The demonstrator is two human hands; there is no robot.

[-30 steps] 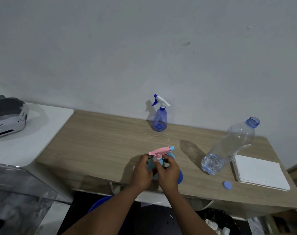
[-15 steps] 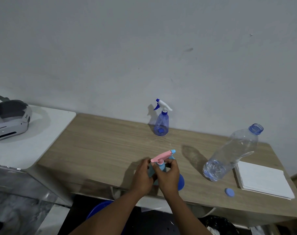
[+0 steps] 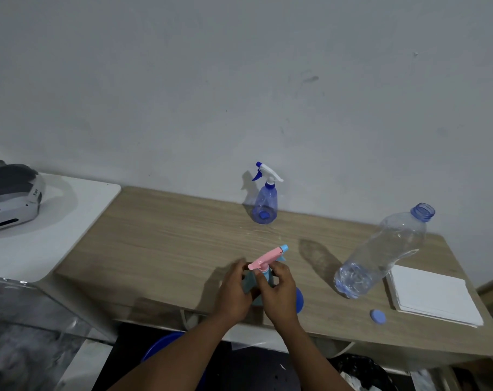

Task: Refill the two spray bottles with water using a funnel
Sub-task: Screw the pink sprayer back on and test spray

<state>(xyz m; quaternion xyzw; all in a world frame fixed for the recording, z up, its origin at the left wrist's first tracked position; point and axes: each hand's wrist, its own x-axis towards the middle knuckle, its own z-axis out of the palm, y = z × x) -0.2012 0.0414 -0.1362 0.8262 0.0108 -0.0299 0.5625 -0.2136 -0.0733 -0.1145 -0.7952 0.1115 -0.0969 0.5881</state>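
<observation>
Near the front edge of the wooden table [image 3: 169, 249] stands a teal spray bottle with a pink trigger head [image 3: 267, 256]. My left hand [image 3: 234, 292] wraps its body. My right hand [image 3: 279, 292] pinches the neck collar just under the pink head. A blue funnel [image 3: 299, 300] peeks out behind my right hand, mostly hidden. A second spray bottle [image 3: 265, 201], clear blue with a white and blue head, stands at the back by the wall. An open clear water bottle [image 3: 380, 255] with a little water stands to the right, its blue cap [image 3: 377, 316] lying in front of it.
A stack of white paper [image 3: 434, 294] lies at the table's right end. A white headset [image 3: 8, 198] rests on a white surface to the left. A blue basin [image 3: 166, 342] shows under the table's front edge. The wall runs close behind the table.
The pink trigger head has turned slightly in my right hand's fingers while both hands stay on the teal bottle. The camera has tilted a little.
</observation>
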